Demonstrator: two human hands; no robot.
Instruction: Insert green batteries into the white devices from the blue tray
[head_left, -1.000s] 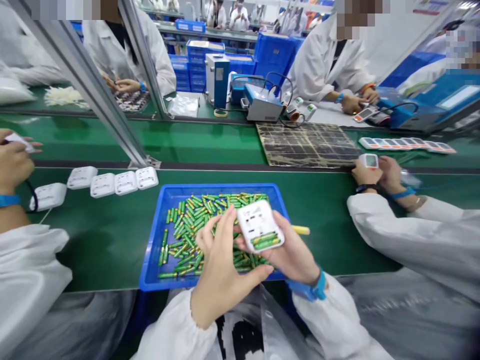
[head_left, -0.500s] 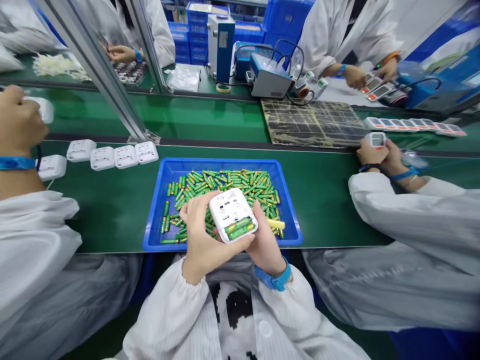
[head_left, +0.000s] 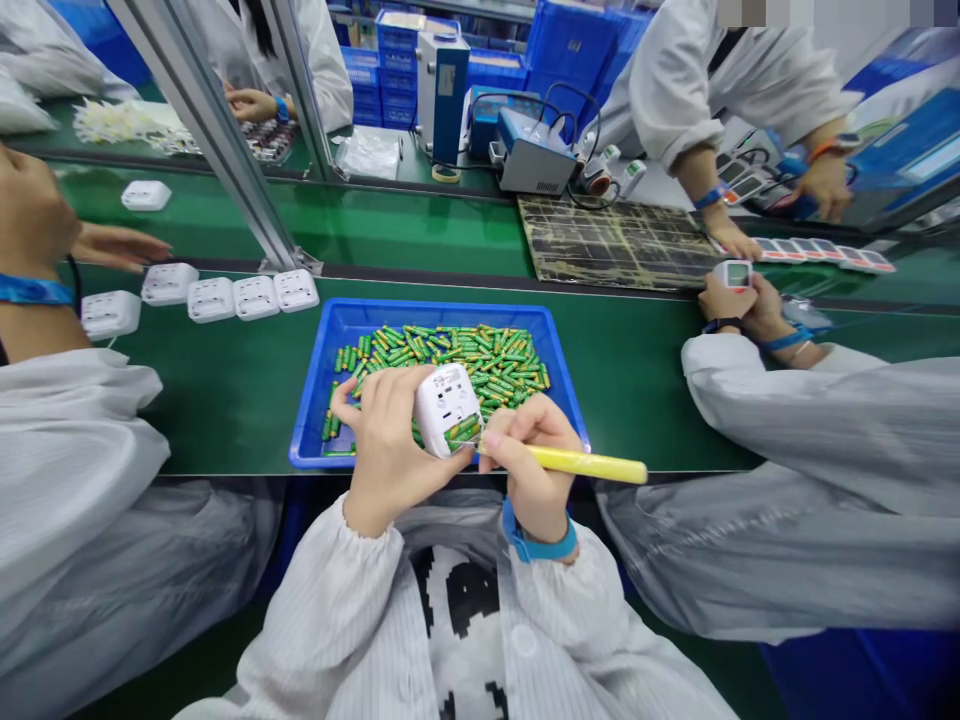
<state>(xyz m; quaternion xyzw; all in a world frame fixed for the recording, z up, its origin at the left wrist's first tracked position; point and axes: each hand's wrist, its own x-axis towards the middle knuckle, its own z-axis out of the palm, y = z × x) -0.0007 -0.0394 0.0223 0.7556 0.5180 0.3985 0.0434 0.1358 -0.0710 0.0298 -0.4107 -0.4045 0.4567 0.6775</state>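
My left hand is wrapped round a small white square device, its back tilted up over the tray. Green batteries lie in the open compartment at the device's lower end. In my right hand, pinched between thumb and fingers, is a slim yellow-handled tool. Its thin metal tip points left at the battery compartment; whether it touches a battery I cannot tell. Beneath both hands sits a blue tray with many loose green batteries.
To the left, several white devices stand in a row beside a co-worker's hands. At right, another person's hands hold a white device with a screen. A metal post rises at the belt; a patterned board lies across it.
My right hand has come off the device and now holds the yellow tool, which lay in the tray before. The device has tilted and moved slightly left. Across the belt, a co-worker's hand has reached forward.
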